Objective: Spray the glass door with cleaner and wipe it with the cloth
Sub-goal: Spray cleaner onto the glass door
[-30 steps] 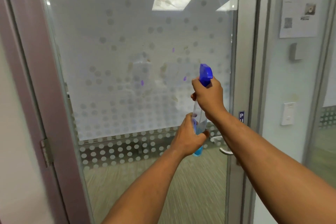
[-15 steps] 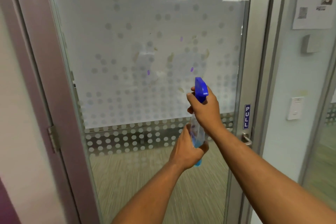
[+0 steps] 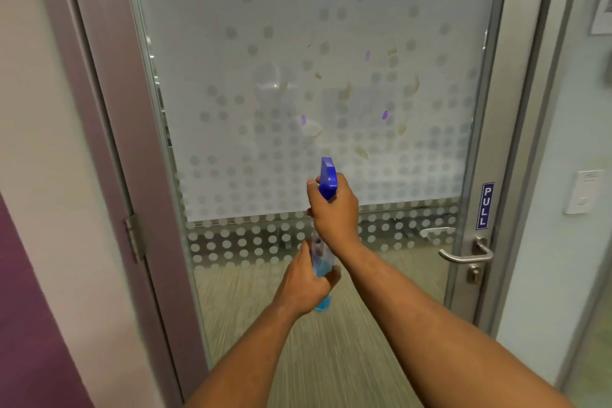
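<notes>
Beside door handle, blue sign reads "PULL".

I count one blue-topped clear plastic spray bottle, one frosted, dotted glass door, one curved metal door handle, one blue PULL sign, three purple smears on the glass.

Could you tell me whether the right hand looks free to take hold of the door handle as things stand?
Probably not yet: the right hand grips the spray bottle at its blue head. Nothing blocks the door handle, off to its right.
</notes>
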